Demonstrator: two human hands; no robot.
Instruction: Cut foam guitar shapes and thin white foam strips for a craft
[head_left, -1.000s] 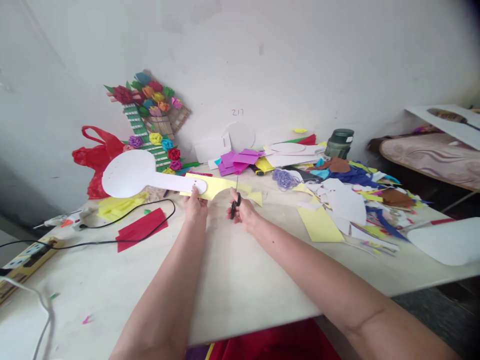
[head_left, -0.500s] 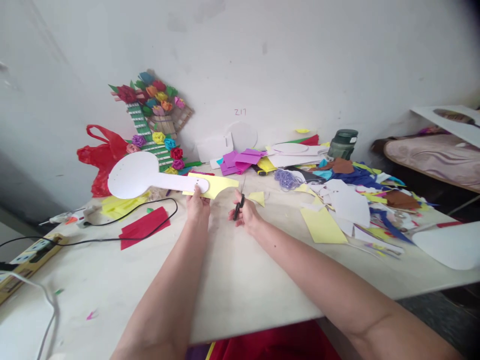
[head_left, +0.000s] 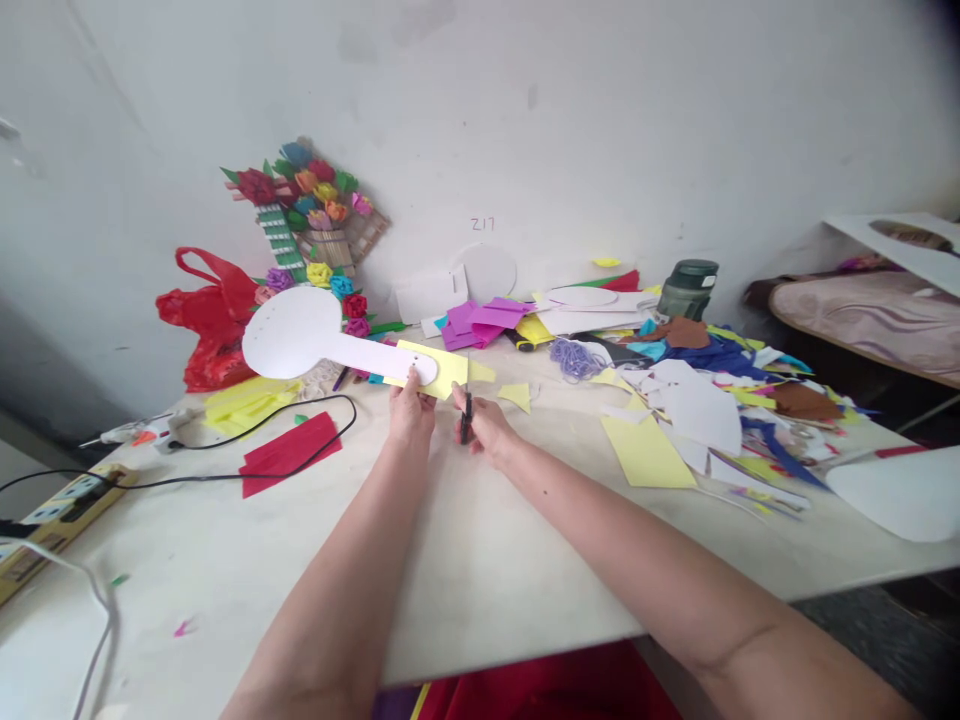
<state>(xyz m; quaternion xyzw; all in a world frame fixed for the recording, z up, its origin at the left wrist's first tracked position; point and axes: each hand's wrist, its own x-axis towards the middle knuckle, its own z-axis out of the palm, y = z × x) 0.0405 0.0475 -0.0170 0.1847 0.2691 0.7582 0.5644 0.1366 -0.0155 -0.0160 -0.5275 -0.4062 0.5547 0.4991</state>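
Head view of a craft table (head_left: 465, 560), read from left to right. At the far left, a power strip (head_left: 56, 505) lies near the table edge, with a black cord (head_left: 247, 455) running from it toward the centre; at its 2 o'clock lies a glue gun (head_left: 142, 432). A red plastic bag (head_left: 206, 320) rests against the wall, and at its 5 o'clock lie a flat red paper sheet (head_left: 289, 455) and crumpled yellow paper (head_left: 244, 400). A paper-flower ornament (head_left: 311, 235) leans on the wall at 12 o'clock from the work. The white paddle-shaped cutout (head_left: 300, 335), round end to the left, lies over a yellow paper sheet (head_left: 442, 370); both are raised above the table and pinched together at the narrow end by the left hand (head_left: 411, 412), thumb on top. Just beside it, at 3 o'clock, the right hand (head_left: 484, 425) is closed around the black handles of the scissors (head_left: 466, 412), blades pointing to 12 o'clock and meeting the yellow sheet's right edge; whether the blades are apart cannot be told. A small yellow offcut (head_left: 516, 396) lies at 2 o'clock from the right hand. Farther right: purple paper pieces (head_left: 480, 320), a larger yellow piece (head_left: 646, 452), a dark green jar (head_left: 686, 288) by the wall, a scrap heap (head_left: 720, 390) of mixed colours, and a white cutout (head_left: 896, 492) at the table's right end.
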